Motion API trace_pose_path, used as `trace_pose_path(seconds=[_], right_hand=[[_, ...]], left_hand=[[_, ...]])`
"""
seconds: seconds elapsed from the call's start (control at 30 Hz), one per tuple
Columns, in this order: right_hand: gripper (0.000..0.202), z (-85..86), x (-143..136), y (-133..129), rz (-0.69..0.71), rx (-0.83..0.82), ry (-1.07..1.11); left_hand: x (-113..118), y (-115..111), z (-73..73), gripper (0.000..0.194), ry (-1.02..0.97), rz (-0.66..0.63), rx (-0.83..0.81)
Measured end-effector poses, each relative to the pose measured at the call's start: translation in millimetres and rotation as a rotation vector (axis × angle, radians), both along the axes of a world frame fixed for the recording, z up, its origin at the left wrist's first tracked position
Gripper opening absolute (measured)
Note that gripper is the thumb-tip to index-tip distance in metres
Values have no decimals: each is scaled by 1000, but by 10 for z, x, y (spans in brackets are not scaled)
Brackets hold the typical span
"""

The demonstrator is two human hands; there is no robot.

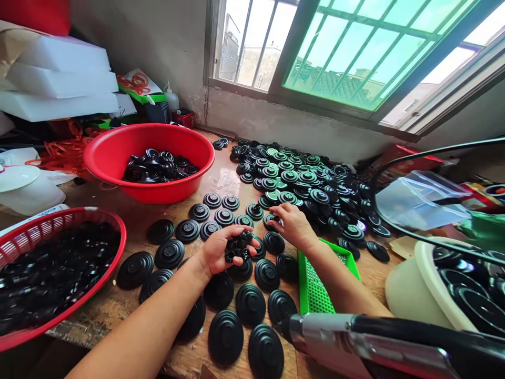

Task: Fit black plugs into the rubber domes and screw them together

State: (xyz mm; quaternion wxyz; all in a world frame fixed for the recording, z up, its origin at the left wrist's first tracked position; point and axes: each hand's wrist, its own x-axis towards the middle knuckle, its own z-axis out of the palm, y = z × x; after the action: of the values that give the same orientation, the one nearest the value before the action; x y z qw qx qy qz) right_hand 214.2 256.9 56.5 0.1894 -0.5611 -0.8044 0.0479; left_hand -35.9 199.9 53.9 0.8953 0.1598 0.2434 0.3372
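Note:
Several small black parts (239, 246) lie in my left hand (221, 251), palm up with the fingers curled around them. My right hand (291, 223) is at a black ridged disc (271, 221), its fingertips pinched on a small black part (276, 218) over the disc's centre. Black discs (250, 304) lie spaced out on the wooden table (221, 184), around and below both hands. One disc (254, 211) just left of my right hand has a small part standing on its middle.
A heap of discs (311, 179) lies below the window. Red basin (150, 192) and red basket (122, 237) are left. A green basket (315, 284), cream bucket (410, 289) and metal-and-black tool (355, 342) are right.

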Motion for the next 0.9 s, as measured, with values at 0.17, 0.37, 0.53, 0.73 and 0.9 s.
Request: trace_pose_path(seconds=[0.17,0.37,0.53,0.73,0.9], right_hand=[[27,219,-454,-358,352,-98,173],[22,211,-407,-462,346,-213,380],[38,80,27,-434,38,-252,678],[19,149,-213,-651,229,-85,412],[14,244,-352,-658,328,-46,225]], left_hand=[[25,14,-54,21,-4,-28,22],[28,-17,-59,17,37,-53,96],[19,-32,5,20,140,-1,91],[79,-70,-19,32,260,-25,192],[90,-84,-30,39,340,79,330]])
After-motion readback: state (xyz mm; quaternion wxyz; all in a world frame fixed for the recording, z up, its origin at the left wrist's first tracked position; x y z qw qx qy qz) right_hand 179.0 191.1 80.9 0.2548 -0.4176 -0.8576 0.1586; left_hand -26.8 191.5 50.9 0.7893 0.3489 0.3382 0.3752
